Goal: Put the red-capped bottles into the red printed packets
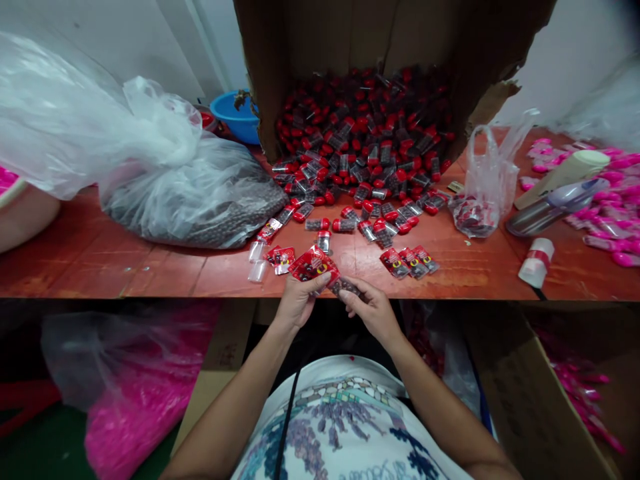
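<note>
My left hand (299, 299) is closed on a fan of red printed cards (311, 263), thumb on top, just over the table's front edge. In my right hand (371, 305) a small clear bottle (345, 287) with dark contents is pinched, its upper end meeting the cards. Whether a card is wrapped round it I cannot tell. Three carded packs (410, 262) lie in an overlapping row to the right. Left of the cards lie a few loose red cards (281, 259) and clear empty sleeves (257, 261). One red-capped bottle (324, 241) stands behind the cards.
A torn cardboard box (265, 80) spills a heap of red-capped bottles (360, 153) onto the red table (215, 277). At left rests a plastic bag of dark beads (200, 200). Rightward are a small plastic bag (483, 193), a drinking bottle (555, 207), a tape roll (537, 262) and pink items (615, 200).
</note>
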